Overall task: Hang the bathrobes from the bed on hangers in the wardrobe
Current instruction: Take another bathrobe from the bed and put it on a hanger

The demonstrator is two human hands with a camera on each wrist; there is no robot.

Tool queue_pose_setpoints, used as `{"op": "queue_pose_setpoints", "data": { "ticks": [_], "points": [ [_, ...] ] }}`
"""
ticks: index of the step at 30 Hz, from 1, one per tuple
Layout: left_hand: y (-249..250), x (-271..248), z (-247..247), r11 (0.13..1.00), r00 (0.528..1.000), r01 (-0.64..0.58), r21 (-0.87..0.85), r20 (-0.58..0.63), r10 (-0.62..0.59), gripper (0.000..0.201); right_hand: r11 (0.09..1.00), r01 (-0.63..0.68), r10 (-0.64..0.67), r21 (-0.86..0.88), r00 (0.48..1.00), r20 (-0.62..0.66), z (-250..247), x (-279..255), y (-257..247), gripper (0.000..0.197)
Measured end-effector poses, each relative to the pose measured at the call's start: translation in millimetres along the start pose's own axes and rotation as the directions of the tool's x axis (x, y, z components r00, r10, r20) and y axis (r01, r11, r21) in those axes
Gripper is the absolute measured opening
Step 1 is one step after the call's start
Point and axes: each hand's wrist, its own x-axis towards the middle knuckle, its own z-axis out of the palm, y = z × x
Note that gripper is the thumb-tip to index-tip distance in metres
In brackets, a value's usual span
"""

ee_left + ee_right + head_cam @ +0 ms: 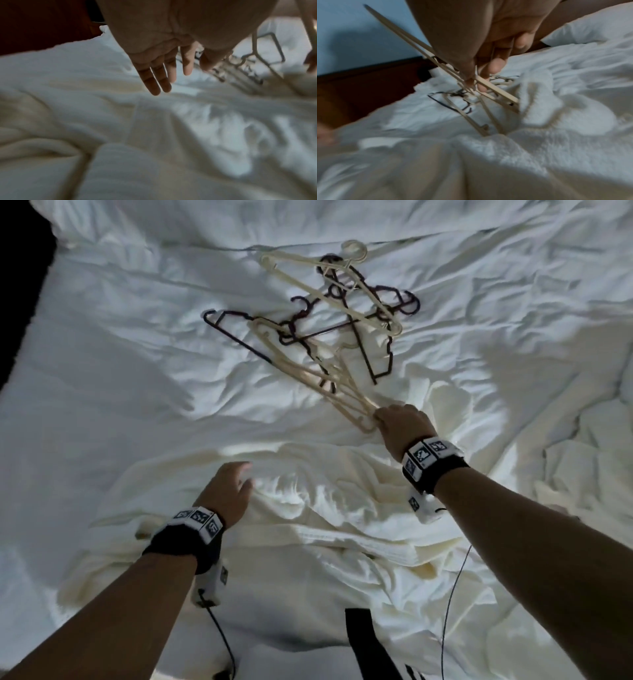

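Note:
A cream bathrobe (325,529) lies crumpled across the near half of the white bed (120,354). Beyond it sits a tangle of cream and dark hangers (342,313). My right hand (394,419) grips the near end of a cream hanger (308,368) and has it tilted up off the pile; in the right wrist view its bars (488,86) pass between my fingers (494,67). My left hand (236,481) hovers open just above the bathrobe (154,135), fingers (159,78) straight, holding nothing.
More white cloth (565,467) is bunched at the right of the bed. A pillow (590,27) lies at the head end. The bed's left edge (30,313) drops into dark floor. A black strap (363,642) and thin cables (452,594) hang near my body.

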Motion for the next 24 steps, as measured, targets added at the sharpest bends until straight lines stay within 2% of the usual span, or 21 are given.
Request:
{"op": "queue_pose_setpoints", "data": {
  "ticks": [2,4,6,7,10,13,16,18,19,21,22,24],
  "points": [
    [21,-1,-5,0.954,0.998,0.004,-0.3,-0.06,-0.023,0.048,0.984,0.153,-0.15,0.09,0.988,-0.04,-9,-24,-10,0.025],
    [37,-1,-15,0.835,0.994,0.065,-0.546,-0.039,-0.103,0.052,0.961,0.225,-0.216,0.161,0.974,-0.073,-15,-48,-25,0.021],
    [45,-1,-24,0.789,0.989,0.116,-0.603,-0.006,-0.15,0.036,0.944,0.248,-0.231,0.219,0.968,-0.099,-20,-68,-41,0.021],
    [45,-2,-27,0.818,0.99,0.108,-0.565,-0.015,-0.141,0.027,0.936,0.247,-0.224,0.253,0.968,-0.115,-22,-77,-48,0.021],
    [36,-23,-29,0.937,0.995,0.048,-0.347,-0.067,-0.076,0.038,0.918,0.173,-0.12,0.357,0.979,-0.165,-28,-99,-69,0.023],
    [15,-60,-21,0.974,0.996,0.015,-0.226,-0.079,-0.033,0.041,0.855,0.083,-0.011,0.512,0.99,-0.141,-34,-117,-89,0.024],
    [-18,-102,-6,0.991,0.995,0.077,-0.111,-0.052,-0.083,0.036,0.685,-0.109,0.115,0.721,0.993,0.04,-32,-134,-108,0.023],
    [-49,-132,6,0.991,0.991,0.108,-0.074,-0.067,-0.113,0.03,0.604,-0.287,0.18,0.743,0.958,0.224,-15,-144,-115,0.026],
    [-66,-146,13,0.989,0.988,0.13,-0.067,-0.073,-0.135,0.03,0.646,-0.347,0.199,0.68,0.937,0.289,-4,-149,-117,0.034],
    [-100,-173,25,0.972,0.974,0.219,-0.08,-0.047,-0.224,0.035,0.838,-0.363,0.213,0.407,0.905,0.368,24,-164,-120,0.07],
    [-116,-186,32,0.958,0.961,0.275,-0.08,-0.015,-0.277,0.038,0.888,-0.359,0.229,0.289,0.888,0.399,41,-173,-122,0.091],
    [-145,-210,44,0.934,0.936,0.352,-0.058,0.036,-0.35,0.044,0.909,-0.396,0.291,0.132,0.827,0.481,65,-196,-129,0.125]
  ]
}}
